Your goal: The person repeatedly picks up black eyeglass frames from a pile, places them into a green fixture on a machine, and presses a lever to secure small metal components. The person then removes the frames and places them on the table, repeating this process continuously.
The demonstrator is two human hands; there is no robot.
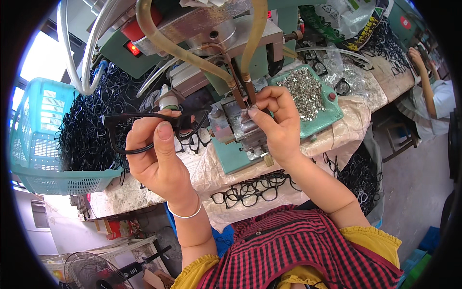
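Observation:
My left hand grips a black eyeglass frame, thumb and fingers closed around one rim. The frame is raised to the left of a bench machine with copper-coloured prongs. Right at the prong tips is my right hand, with thumb and index finger pinched together over a metal fixture. Whatever sits between those fingertips is too small to make out. Beside the right hand, a green tray holds a heap of small silvery metal parts.
At left stands a turquoise basket heaped with black frames. More eyeglass frames lie along the near bench edge. Hoses hang over the machine. A sack of frames is at lower right, a fan at lower left. Another person sits far right.

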